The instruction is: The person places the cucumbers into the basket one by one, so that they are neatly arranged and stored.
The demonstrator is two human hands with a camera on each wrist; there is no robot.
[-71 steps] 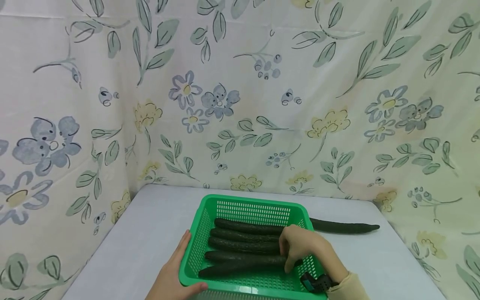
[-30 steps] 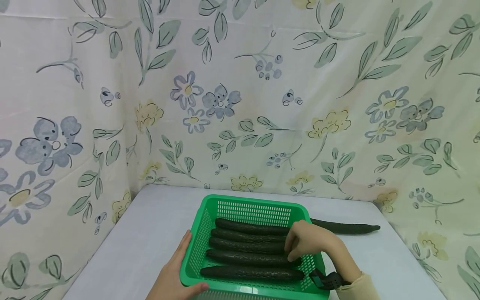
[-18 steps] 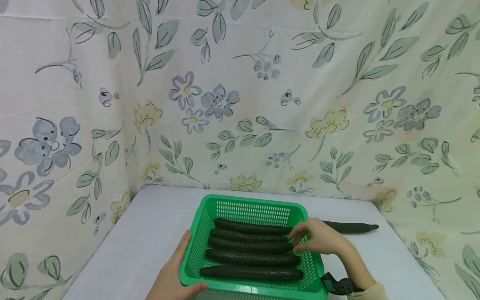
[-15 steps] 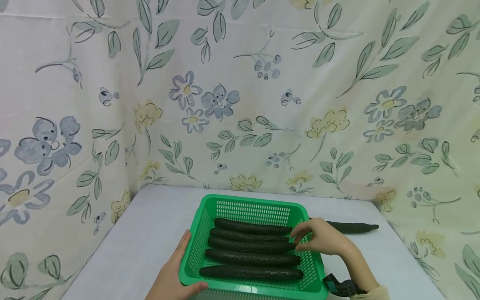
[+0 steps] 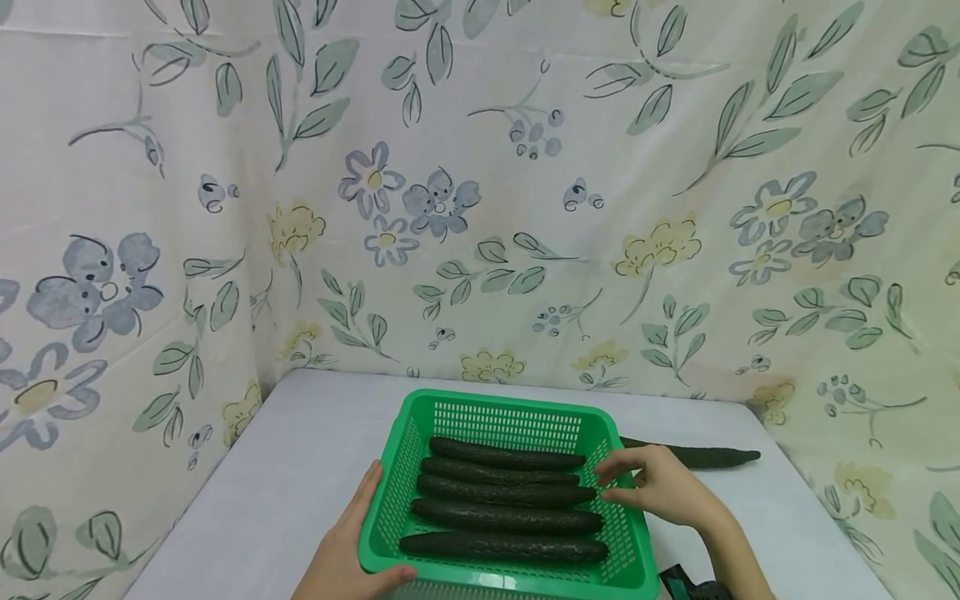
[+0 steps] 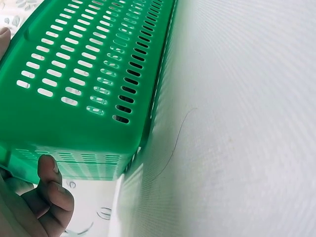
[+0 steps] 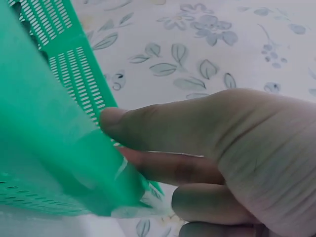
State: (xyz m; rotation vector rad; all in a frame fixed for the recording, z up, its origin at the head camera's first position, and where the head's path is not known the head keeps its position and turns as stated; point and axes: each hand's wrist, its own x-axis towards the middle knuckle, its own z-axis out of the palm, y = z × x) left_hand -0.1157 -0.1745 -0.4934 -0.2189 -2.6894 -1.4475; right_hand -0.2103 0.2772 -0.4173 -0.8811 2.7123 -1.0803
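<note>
A green plastic basket [image 5: 491,577] stands on the white table, with several dark green cucumbers [image 5: 506,521] lying side by side inside it. My left hand [image 5: 341,546] holds the basket's near left corner, thumb over the front rim and fingers along the left wall. In the left wrist view, its bent fingers [image 6: 49,173] are at the basket's corner. Over the right rim hovers my right hand [image 5: 648,483], fingers loosely bent and nothing between them. The right wrist view has its thumb [image 7: 148,123] close to the basket wall; whether it touches cannot be told.
One more cucumber [image 5: 712,457] lies on the table [image 5: 300,467] behind the basket's right side, partly hidden by basket and right hand. A floral cloth [image 5: 480,200] hangs behind and at the sides. A dark wrist device [image 5: 690,585] sits on the right wrist.
The nearest cucumber, slanted earlier, now lies level beside the others. My right hand has let go and moved right, out to the basket's right rim. My left hand has stayed put.
</note>
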